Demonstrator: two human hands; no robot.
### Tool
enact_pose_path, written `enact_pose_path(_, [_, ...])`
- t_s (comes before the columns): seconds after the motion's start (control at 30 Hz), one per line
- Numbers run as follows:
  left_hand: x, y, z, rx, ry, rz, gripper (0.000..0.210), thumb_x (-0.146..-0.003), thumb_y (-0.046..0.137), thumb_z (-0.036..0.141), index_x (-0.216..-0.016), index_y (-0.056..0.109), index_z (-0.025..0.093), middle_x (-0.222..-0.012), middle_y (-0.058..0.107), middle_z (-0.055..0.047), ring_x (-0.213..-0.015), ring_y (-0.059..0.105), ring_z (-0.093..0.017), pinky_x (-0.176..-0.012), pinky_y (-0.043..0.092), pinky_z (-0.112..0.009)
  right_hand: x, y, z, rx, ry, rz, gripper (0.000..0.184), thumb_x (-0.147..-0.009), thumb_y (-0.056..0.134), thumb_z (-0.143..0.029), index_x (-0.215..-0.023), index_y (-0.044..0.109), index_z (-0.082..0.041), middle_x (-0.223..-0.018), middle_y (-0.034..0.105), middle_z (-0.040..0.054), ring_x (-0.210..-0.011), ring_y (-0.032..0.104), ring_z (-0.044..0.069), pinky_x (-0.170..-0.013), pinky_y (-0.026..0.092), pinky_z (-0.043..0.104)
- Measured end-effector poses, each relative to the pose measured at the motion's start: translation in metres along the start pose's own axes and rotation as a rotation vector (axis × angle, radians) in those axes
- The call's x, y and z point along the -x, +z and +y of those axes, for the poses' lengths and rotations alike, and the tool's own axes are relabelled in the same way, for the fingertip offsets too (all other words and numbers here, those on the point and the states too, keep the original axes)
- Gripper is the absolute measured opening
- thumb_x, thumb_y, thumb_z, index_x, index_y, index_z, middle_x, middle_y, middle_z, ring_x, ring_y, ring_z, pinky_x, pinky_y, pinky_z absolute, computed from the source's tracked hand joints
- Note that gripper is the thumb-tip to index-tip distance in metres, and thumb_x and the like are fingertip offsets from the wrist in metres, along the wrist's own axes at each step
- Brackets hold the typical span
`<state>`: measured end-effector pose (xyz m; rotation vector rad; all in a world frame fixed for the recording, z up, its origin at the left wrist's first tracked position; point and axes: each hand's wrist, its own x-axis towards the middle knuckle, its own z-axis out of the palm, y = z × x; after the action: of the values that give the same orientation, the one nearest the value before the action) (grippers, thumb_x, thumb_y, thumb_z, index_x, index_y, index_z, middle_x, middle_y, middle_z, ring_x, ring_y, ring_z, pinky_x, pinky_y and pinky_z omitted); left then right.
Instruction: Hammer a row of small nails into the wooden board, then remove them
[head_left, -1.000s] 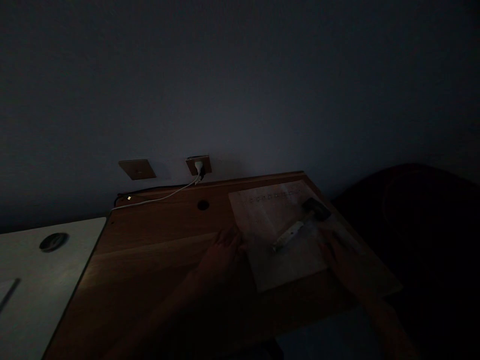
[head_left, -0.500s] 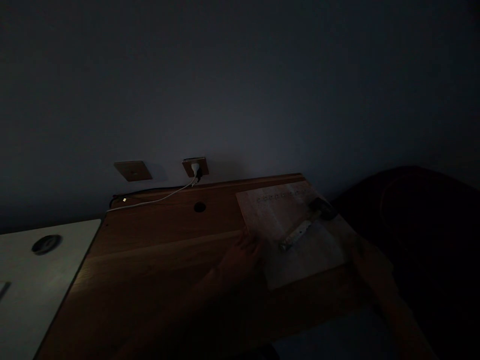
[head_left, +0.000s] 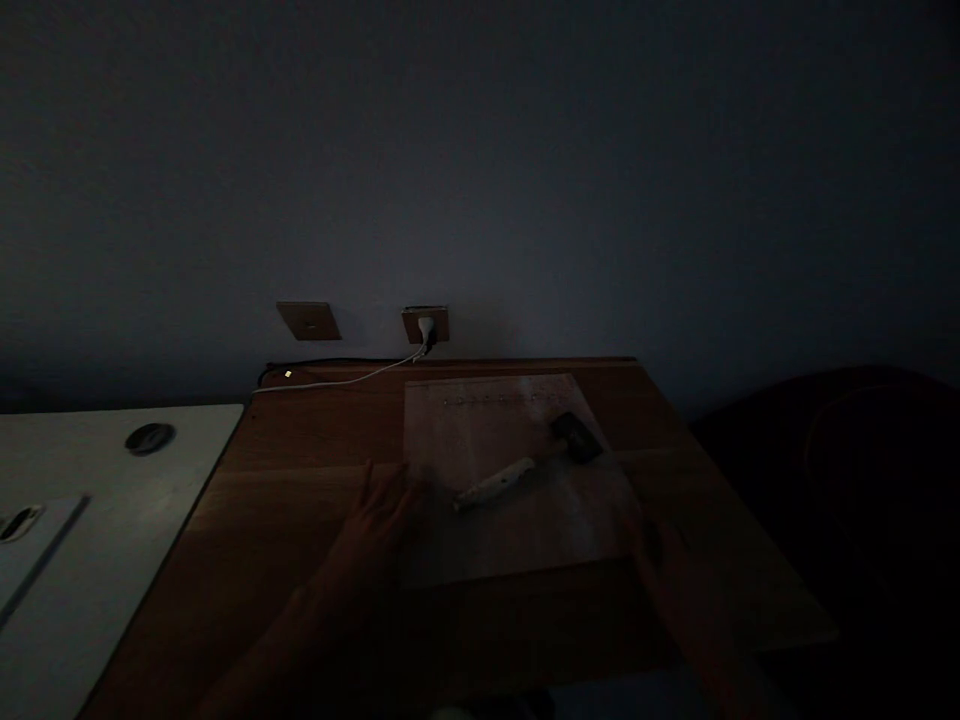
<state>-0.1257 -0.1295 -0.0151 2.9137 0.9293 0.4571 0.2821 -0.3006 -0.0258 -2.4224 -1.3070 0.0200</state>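
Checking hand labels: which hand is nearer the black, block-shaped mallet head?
Right. The right hand is nearside and right of the mallet head; the left hand is farther off, left of the long pale handle.

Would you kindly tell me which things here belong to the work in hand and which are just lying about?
Apparently in use:
pale panel, between left hand and right hand
mallet, lying on it

Apparently just lying about:
white cable, on wooden table
dark cable
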Motion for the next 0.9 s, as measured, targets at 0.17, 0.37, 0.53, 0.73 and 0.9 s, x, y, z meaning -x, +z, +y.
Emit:
enact_pose_path(0.17, [0.066, -0.014, -0.032, -0.102, -0.103, 0.044, 0.043, -0.097, 0.052, 0.029, -0.139, 0.058, 0.024, -0.142, 0.062, -0.010, -0.145, 0.041, -0.034, -0.124, 0.007, -0.069, 0.022, 0.011, -0.052, -0.090, -0.102, -0.061, 0.055, -0.098, 0.034, -0.059, -0.122, 0.066, -0.020, -0.120, 0.073, 0.0156, -0.109, 0.070, 0.035, -0.093, 0.055, 0.053])
enact_pose_path(0.37, [0.106, -0.032, -0.035, -0.162, -0.158, 0.032, 0.046, -0.096, 0.054, 0.031, -0.142, 0.056, 0.027, -0.147, 0.058, -0.010, -0.143, 0.044, -0.035, -0.124, 0.011, -0.067, 0.028, 0.013, -0.091, -0.123, -0.146, -0.098, 0.050, -0.098, 0.038, -0.056, -0.119, 0.068, -0.022, -0.117, 0.073, 0.0143, -0.106, 0.070, 0.034, -0.093, 0.054, 0.054])
enact_pose_path(0.53, [0.097, -0.033, -0.031, -0.138, -0.136, 0.094, 0.041, -0.099, 0.050, 0.025, -0.140, 0.057, 0.026, -0.147, 0.057, -0.010, -0.141, 0.046, -0.029, -0.123, 0.026, -0.058, 0.005, 0.024, -0.138, -0.160, -0.205, -0.013, 0.057, -0.093, 0.049, -0.061, -0.132, 0.061, -0.021, -0.129, 0.066, 0.0169, -0.116, 0.064, 0.036, -0.095, 0.052, 0.055])
enact_pose_path(0.73, [0.087, -0.031, -0.036, -0.035, -0.079, 0.144, 0.028, -0.098, 0.049, 0.019, -0.118, 0.067, 0.024, -0.143, 0.061, -0.010, -0.136, 0.050, -0.027, -0.118, 0.037, -0.054, -0.028, 0.058, -0.166, -0.315, -0.233, -0.046, 0.060, -0.088, 0.056, -0.056, -0.137, 0.056, -0.020, -0.126, 0.068, 0.0180, -0.115, 0.065, 0.036, -0.095, 0.052, 0.056])
enact_pose_path(0.9, [0.079, -0.028, -0.021, 0.027, 0.011, 0.176, 0.021, -0.096, 0.051, 0.013, -0.106, 0.067, 0.022, -0.141, 0.061, -0.009, -0.137, 0.048, -0.026, -0.117, 0.040, -0.050, -0.041, 0.070, -0.146, -0.497, -0.205, -0.074, 0.054, -0.084, 0.058, -0.052, -0.130, 0.058, -0.023, -0.128, 0.069, 0.0135, -0.118, 0.065, 0.033, -0.100, 0.051, 0.055])
